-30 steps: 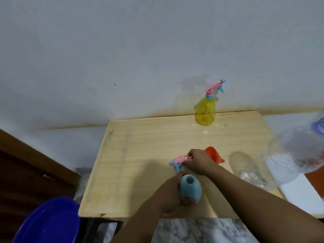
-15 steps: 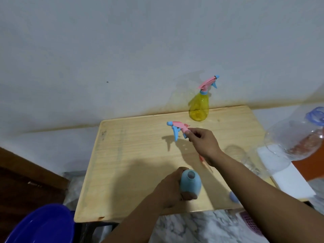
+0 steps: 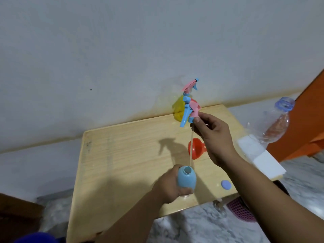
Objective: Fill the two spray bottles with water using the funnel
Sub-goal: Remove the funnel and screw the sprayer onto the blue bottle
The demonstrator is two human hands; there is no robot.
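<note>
My left hand point(image 3: 169, 187) grips a light blue spray bottle point(image 3: 186, 178) standing upright near the table's front edge, its neck uncapped. My right hand point(image 3: 213, 135) pinches that bottle's pink and blue spray head point(image 3: 190, 111), lifted high above the bottle; its thin dip tube point(image 3: 191, 149) hangs down, the lower end just beside the bottle's mouth. A yellow spray bottle point(image 3: 178, 108) with its own spray head on stands at the back of the table, partly behind the lifted head. The red funnel point(image 3: 196, 149) lies on the table under my right hand.
The wooden table point(image 3: 119, 163) stands against a pale wall. A large clear water bottle point(image 3: 273, 127) with a blue neck sits at the right on a white block. A small blue cap point(image 3: 226, 185) lies near the table's front right. A blue tub point(image 3: 35, 238) shows at bottom left.
My right hand has pulled the spray head up and away from the blue bottle, drawing the dip tube out. The funnel, covered before, now shows. The left hand has kept its hold.
</note>
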